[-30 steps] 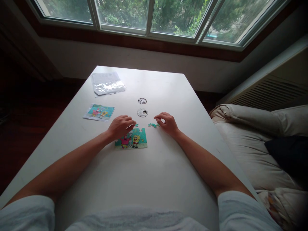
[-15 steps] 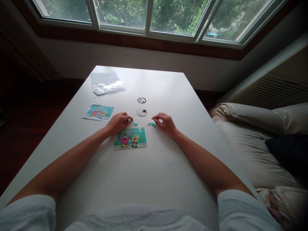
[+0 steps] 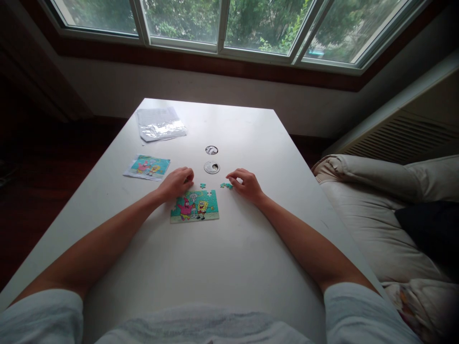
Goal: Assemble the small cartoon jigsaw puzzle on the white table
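Note:
A mostly joined jigsaw puzzle [image 3: 195,208] with cartoon figures lies flat on the white table. Gaps show along its top edge and at its upper left. My left hand [image 3: 177,183] is at its upper left corner, fingers curled in on a small puzzle piece that they now hide. One loose teal piece [image 3: 202,186] lies just above the puzzle. To the right is a small cluster of teal pieces [image 3: 226,185]. Beside that cluster rests my right hand [image 3: 245,184], thumb and index finger loosely bent, with nothing visible between them.
A picture sheet [image 3: 148,167] with the same cartoon scene lies left of my left hand. Farther back is a clear plastic bag with papers [image 3: 161,124]. Two round openings [image 3: 211,167] sit in the tabletop beyond the pieces. A beige sofa [image 3: 373,215] stands to the right.
My left hand has drawn slightly left and its fingers have curled further in, so the teal piece at its fingertips is now out of sight. My right hand stays in place.

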`<state>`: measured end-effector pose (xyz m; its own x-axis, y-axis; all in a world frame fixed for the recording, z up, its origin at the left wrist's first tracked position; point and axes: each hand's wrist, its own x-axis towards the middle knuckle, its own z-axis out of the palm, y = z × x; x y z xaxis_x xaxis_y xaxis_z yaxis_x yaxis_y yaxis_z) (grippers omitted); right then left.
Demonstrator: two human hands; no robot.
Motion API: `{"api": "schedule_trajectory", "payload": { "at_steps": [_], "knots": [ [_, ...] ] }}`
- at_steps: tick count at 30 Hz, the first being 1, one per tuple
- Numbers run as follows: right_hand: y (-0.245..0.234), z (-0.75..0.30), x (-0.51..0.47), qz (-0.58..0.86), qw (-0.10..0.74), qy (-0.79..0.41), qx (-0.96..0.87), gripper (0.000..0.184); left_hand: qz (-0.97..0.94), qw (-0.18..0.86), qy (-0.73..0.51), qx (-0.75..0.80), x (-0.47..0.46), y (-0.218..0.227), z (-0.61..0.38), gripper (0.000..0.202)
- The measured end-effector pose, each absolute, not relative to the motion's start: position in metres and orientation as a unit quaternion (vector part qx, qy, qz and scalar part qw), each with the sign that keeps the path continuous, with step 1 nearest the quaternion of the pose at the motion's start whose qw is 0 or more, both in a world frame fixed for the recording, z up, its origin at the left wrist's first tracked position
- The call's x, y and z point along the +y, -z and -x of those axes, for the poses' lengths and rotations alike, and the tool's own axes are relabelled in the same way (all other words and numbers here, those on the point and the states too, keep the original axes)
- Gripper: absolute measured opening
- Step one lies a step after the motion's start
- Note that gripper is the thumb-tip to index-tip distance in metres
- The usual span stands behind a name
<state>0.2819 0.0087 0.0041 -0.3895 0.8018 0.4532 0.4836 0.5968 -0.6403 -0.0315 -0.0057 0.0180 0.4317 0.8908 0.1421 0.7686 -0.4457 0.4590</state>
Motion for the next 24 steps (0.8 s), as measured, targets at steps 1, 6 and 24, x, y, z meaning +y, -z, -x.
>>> {"api": "schedule_trajectory", "payload": {
  "at_steps": [1,6,24],
  "knots": [
    [-0.004,-0.282,0.009,0.398,0.383,-0.207,-0.807,0.017,-0.829,0.167,-0.193,0.498,-0.007,-0.018,0.03,0.007],
    [-0.003,-0.281,0.008,0.395,0.381,-0.208,-0.81,0.016,-0.808,0.174,-0.256,0.502,-0.014,-0.02,0.02,0.012],
    [-0.019,-0.247,-0.027,0.345,0.317,-0.226,-0.854,0.014,-0.75,0.305,-0.353,0.469,-0.046,-0.028,-0.021,0.017]
  ]
}}
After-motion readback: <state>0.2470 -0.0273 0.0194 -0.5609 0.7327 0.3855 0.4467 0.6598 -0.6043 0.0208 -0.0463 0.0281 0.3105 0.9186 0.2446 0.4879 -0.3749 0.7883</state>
